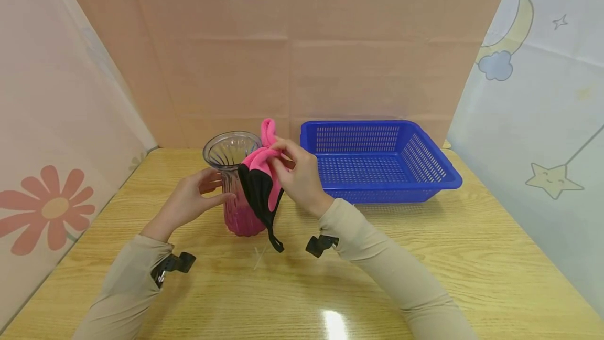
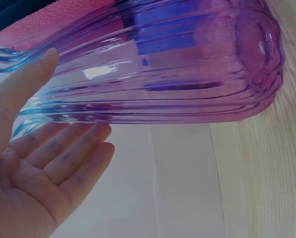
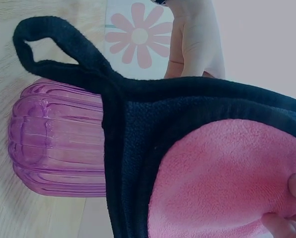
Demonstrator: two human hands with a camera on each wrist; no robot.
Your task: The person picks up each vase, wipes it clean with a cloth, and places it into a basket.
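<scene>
Cloth (image 1: 257, 185) at three o'clock of vase (image 1: 238, 218).
I see right hand (image 1: 301, 171) pinching it; left hand (image 1: 189, 198), nine o'clock, thumb, fingers apart.

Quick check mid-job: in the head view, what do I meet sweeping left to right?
Red flower print → left hand → glass vase → pink and black cloth → right hand → blue basket → moon print → star print.
</scene>
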